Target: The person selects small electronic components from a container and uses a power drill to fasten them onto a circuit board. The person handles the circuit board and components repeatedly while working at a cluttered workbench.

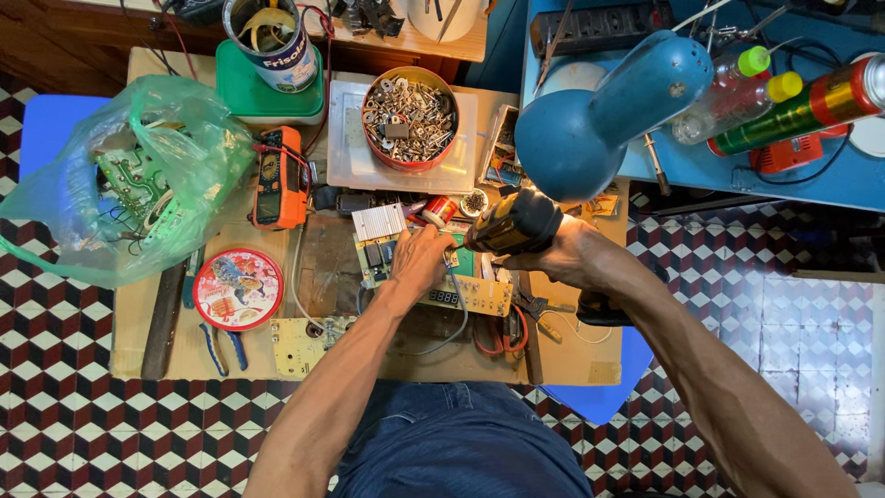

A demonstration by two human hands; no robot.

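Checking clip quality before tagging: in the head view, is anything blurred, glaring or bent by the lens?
Head view: even, soft light, no hard shadows; the circuit board under the left hand is sharp; the blue lamp is close and soft-edged; the gold spray can glares; floor tiles bow at the frame edges; the right hand grips a tool.

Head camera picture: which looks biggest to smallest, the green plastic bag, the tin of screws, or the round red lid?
1. Green plastic bag
2. Tin of screws and round red lid: they look about alike, so I won't rank them.
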